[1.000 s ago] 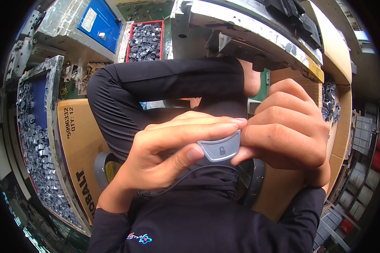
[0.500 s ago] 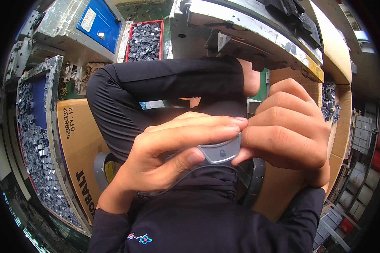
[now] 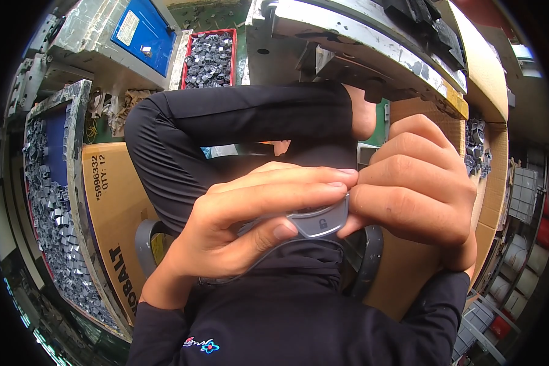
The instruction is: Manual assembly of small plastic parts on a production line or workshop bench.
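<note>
A small grey plastic part point(image 3: 321, 223) with a curved, lighter rim and a padlock symbol is held in front of my lap. My left hand point(image 3: 238, 213) grips it from the left, its thumb on the near side and its fingers stretched over the top. At the part's right end, my right hand point(image 3: 411, 183) is closed, with curled fingers and the thumb pressed beneath. Both hands' fingertips meet above the part. Much of the part is covered by my fingers, and whatever else the right fingers pinch is hidden.
Several small grey parts fill a red bin point(image 3: 235, 36) ahead and a long tray point(image 3: 78, 122) on the left. A cardboard box point(image 3: 113, 201) stands beside my left leg. An open carton point(image 3: 492, 140) holds more parts at right. A metal machine point(image 3: 347, 30) is ahead.
The grey part has tilted slightly, and a little more of its left end is covered. My hands have barely moved.
</note>
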A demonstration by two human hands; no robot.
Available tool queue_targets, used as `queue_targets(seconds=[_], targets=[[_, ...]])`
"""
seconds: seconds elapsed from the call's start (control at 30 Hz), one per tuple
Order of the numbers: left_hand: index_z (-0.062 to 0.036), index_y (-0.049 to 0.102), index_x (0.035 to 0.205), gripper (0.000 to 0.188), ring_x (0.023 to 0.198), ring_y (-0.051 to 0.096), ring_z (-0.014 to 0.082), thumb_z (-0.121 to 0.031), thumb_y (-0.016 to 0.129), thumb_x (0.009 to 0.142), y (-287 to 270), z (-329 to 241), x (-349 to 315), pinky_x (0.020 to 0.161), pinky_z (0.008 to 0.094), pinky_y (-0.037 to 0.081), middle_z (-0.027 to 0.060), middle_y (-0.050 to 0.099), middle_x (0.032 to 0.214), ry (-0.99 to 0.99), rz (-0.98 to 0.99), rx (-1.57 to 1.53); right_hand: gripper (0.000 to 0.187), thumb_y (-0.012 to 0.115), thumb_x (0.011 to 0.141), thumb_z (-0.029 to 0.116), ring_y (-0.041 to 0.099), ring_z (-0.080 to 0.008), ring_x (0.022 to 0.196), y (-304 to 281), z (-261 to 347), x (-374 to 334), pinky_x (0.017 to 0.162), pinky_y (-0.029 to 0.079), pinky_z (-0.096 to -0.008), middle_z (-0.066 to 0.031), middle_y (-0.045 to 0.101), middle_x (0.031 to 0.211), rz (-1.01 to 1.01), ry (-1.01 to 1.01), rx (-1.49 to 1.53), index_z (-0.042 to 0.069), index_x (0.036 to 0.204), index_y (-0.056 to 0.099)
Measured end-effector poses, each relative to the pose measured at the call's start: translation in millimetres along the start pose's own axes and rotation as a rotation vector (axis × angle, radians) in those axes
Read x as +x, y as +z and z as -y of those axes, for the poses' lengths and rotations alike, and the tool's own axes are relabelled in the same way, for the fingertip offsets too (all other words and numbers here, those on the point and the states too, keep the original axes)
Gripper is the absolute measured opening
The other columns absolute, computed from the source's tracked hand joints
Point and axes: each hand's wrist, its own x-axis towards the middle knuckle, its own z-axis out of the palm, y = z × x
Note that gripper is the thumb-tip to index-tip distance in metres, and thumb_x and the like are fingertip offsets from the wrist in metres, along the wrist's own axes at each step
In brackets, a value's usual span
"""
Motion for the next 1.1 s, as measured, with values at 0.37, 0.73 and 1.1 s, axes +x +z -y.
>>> queue_targets(seconds=[0.37, 0.73, 1.1], targets=[[0.0064, 0.073, 0.138, 0.052, 0.134, 0.070, 0.0456, -0.037, 0.075, 0.108, -1.0, 1.3, -2.5, 0.112, 0.0534, 0.056, 0.0338, 0.072, 0.139, 0.004, 0.004, 0.000, 0.033, 0.096, 0.071, 0.026, 0.068, -0.0206, 0.074, 0.3, 0.6, 0.8, 0.074, 0.053, -0.0375, -0.0018, 0.073, 0.083, 0.011, 0.015, -0.005, 0.010, 0.095, 0.078], [0.0007, 0.078, 0.131, 0.064, 0.116, 0.077, 0.0332, -0.013, 0.102, 0.073, -4.2, 0.9, 2.0, 0.099, 0.0418, 0.061, 0.0200, 0.078, 0.133, 0.170, -0.054, 0.255, 0.030, 0.087, 0.070, 0.016, 0.067, -0.0198, 0.074, 4.5, -6.2, -0.3, 0.073, 0.052, -0.0343, -0.0027, 0.076, 0.088, 0.001, 0.005, 0.043, 0.008, 0.098, 0.081], [0.0003, 0.080, 0.127, 0.064, 0.114, 0.077, 0.0337, -0.018, 0.105, 0.071, -4.2, 0.5, 1.1, 0.099, 0.0432, 0.061, 0.0207, 0.078, 0.130, 0.170, -0.063, 0.266, 0.027, 0.085, 0.072, 0.016, 0.067, -0.0195, 0.074, 2.2, -3.6, -0.6, 0.073, 0.052, -0.0336, -0.0031, 0.076, 0.088, 0.005, 0.021, 0.077, 0.008, 0.097, 0.081]])
